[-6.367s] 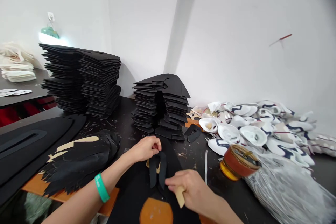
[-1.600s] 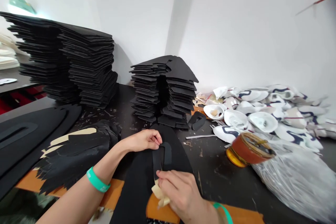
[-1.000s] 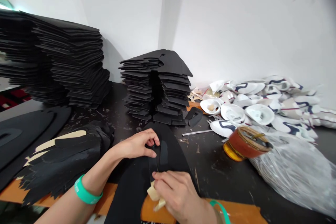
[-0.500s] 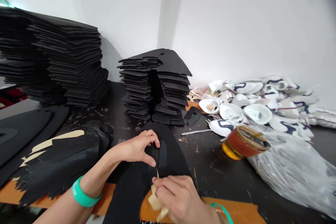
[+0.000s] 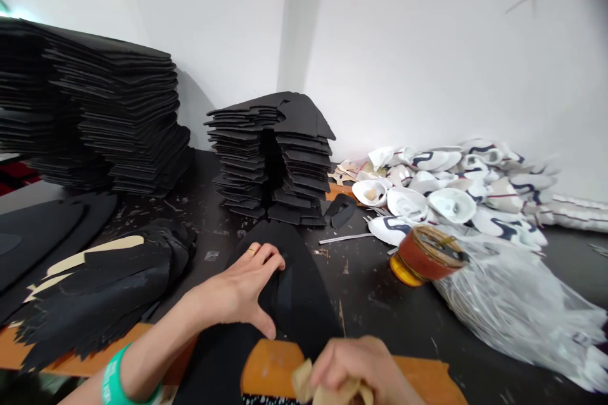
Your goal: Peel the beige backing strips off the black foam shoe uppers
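Note:
My left hand point(image 5: 242, 288) lies flat with fingers spread on a black foam sheet point(image 5: 304, 294), pressing down a narrow black strip piece beside its thumb. A green wristband sits on that forearm. My right hand point(image 5: 363, 367) is at the bottom edge, closed round a crumpled beige scrap point(image 5: 313, 386) above an orange cardboard piece point(image 5: 268, 370). The black sheet lies over that cardboard on the dark table point(image 5: 380, 304).
Tall stacks of black foam cut-outs stand at the back left point(image 5: 118, 120) and centre point(image 5: 273, 161). A fan of black pieces point(image 5: 99, 294) lies at left. An amber glue jar point(image 5: 422, 256), a clear plastic bag point(image 5: 513, 313) and a heap of white shoe parts point(image 5: 451, 193) fill the right.
My left hand went from pinching the strip to lying flat on it. My right hand pulled back toward me with the beige scrap, off the black sheet.

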The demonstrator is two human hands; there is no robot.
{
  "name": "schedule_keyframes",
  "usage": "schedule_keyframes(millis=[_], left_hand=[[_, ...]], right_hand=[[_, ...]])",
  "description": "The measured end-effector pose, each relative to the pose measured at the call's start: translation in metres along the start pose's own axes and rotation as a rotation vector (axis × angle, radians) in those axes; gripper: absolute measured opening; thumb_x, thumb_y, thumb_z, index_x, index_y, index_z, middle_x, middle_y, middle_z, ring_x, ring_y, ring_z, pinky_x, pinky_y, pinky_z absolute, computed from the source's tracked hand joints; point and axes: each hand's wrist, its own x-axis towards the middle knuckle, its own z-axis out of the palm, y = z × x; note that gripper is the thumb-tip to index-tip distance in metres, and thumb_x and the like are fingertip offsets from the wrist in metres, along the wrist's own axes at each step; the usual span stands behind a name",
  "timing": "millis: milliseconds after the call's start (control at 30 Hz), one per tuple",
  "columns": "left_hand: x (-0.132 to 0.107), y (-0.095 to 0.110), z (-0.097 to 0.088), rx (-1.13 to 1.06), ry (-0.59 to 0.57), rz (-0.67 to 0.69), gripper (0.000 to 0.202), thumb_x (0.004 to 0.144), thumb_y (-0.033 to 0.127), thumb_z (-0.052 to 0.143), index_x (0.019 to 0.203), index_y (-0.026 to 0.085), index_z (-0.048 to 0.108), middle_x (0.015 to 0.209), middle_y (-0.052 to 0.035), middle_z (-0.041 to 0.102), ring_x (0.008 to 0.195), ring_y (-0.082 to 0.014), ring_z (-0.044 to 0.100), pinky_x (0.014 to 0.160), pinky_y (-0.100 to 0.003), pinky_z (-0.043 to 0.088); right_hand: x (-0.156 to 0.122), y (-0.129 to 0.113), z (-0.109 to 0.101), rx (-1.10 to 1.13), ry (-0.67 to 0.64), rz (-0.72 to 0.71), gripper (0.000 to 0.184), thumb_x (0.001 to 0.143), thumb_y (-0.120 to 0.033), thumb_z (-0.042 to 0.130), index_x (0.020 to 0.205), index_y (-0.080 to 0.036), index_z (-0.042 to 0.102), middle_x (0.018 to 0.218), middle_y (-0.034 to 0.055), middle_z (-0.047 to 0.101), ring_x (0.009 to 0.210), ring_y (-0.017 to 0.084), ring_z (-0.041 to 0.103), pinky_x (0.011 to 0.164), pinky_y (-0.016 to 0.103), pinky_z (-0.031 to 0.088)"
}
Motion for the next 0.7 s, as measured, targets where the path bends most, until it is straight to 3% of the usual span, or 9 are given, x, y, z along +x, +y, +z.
schedule_keyframes(millis=[100, 167, 267, 367, 467, 567, 633, 700], left_hand=[[-0.016, 0.009, 0.007, -0.058, 0.052, -0.048, 0.089, 0.051, 0.053, 0.084, 0.128, 0.030, 0.046, 0.141, -0.0072, 0.036, 0.131, -0.0354, 0.031, 0.108, -0.049, 0.035], [-0.029, 0.008, 0.007, -0.100, 0.186, -0.123, 0.081, 0.064, 0.057, 0.076, 0.133, 0.033, 0.042, 0.148, -0.0061, 0.030, 0.136, -0.0337, 0.028, 0.112, -0.050, 0.033], [-0.047, -0.006, 0.007, -0.164, 0.443, -0.317, 0.062, 0.080, 0.056, 0.059, 0.133, 0.028, 0.042, 0.143, -0.0100, 0.038, 0.131, -0.0308, 0.040, 0.111, -0.051, 0.035], [-0.053, -0.017, 0.010, -0.273, 0.470, -0.433, 0.064, 0.078, 0.053, 0.062, 0.132, 0.024, 0.042, 0.137, -0.0125, 0.045, 0.123, -0.0313, 0.049, 0.104, -0.051, 0.043], [-0.043, -0.011, 0.019, -0.401, 0.512, -0.437, 0.069, 0.071, 0.043, 0.072, 0.131, 0.025, 0.041, 0.136, -0.0112, 0.047, 0.126, -0.0308, 0.046, 0.107, -0.049, 0.040], [-0.033, 0.005, 0.026, -0.679, 0.581, -0.390, 0.070, 0.072, 0.028, 0.070, 0.133, 0.026, 0.035, 0.139, -0.0086, 0.046, 0.128, -0.0251, 0.046, 0.109, -0.042, 0.039], [-0.039, 0.013, 0.022, -0.802, 0.621, -0.302, 0.070, 0.073, 0.022, 0.067, 0.133, 0.028, 0.033, 0.142, -0.0063, 0.044, 0.131, -0.0222, 0.044, 0.110, -0.038, 0.038], [-0.061, 0.018, 0.008, -0.880, 0.613, -0.222, 0.069, 0.075, 0.023, 0.064, 0.135, 0.031, 0.031, 0.142, -0.0047, 0.046, 0.130, -0.0219, 0.045, 0.108, -0.037, 0.041]], right_hand=[[0.009, 0.006, -0.005, 0.062, 0.188, 0.189, 0.021, 0.083, -0.027, 0.060, 0.066, -0.019, 0.050, 0.068, 0.0014, 0.066, 0.056, 0.011, 0.057, 0.051, 0.020, 0.044], [0.013, 0.013, -0.005, 0.102, 0.254, 0.319, 0.023, 0.079, -0.024, 0.061, 0.063, -0.019, 0.046, 0.065, 0.0011, 0.064, 0.054, 0.011, 0.053, 0.049, 0.020, 0.041], [0.013, 0.018, -0.003, 0.156, 0.228, 0.438, 0.020, 0.078, -0.025, 0.060, 0.065, -0.018, 0.047, 0.066, 0.0013, 0.062, 0.056, 0.011, 0.050, 0.050, 0.020, 0.038], [0.013, 0.017, -0.004, 0.165, 0.160, 0.470, 0.017, 0.079, -0.027, 0.058, 0.067, -0.018, 0.050, 0.065, -0.0001, 0.057, 0.055, 0.010, 0.046, 0.050, 0.020, 0.035], [0.013, 0.015, -0.004, 0.121, 0.128, 0.482, 0.016, 0.080, -0.029, 0.057, 0.070, -0.018, 0.050, 0.068, -0.0004, 0.057, 0.059, 0.011, 0.046, 0.055, 0.021, 0.036], [0.012, 0.019, -0.004, 0.104, 0.126, 0.465, 0.020, 0.080, -0.033, 0.059, 0.069, -0.019, 0.049, 0.069, -0.0004, 0.058, 0.060, 0.011, 0.048, 0.056, 0.022, 0.038], [0.010, 0.023, -0.005, 0.146, 0.133, 0.439, 0.023, 0.079, -0.037, 0.062, 0.068, -0.019, 0.052, 0.069, 0.0006, 0.060, 0.061, 0.013, 0.052, 0.057, 0.023, 0.041], [0.008, 0.027, -0.007, 0.221, 0.143, 0.424, 0.025, 0.077, -0.042, 0.065, 0.067, -0.020, 0.056, 0.070, 0.0029, 0.063, 0.066, 0.017, 0.058, 0.061, 0.024, 0.046]])
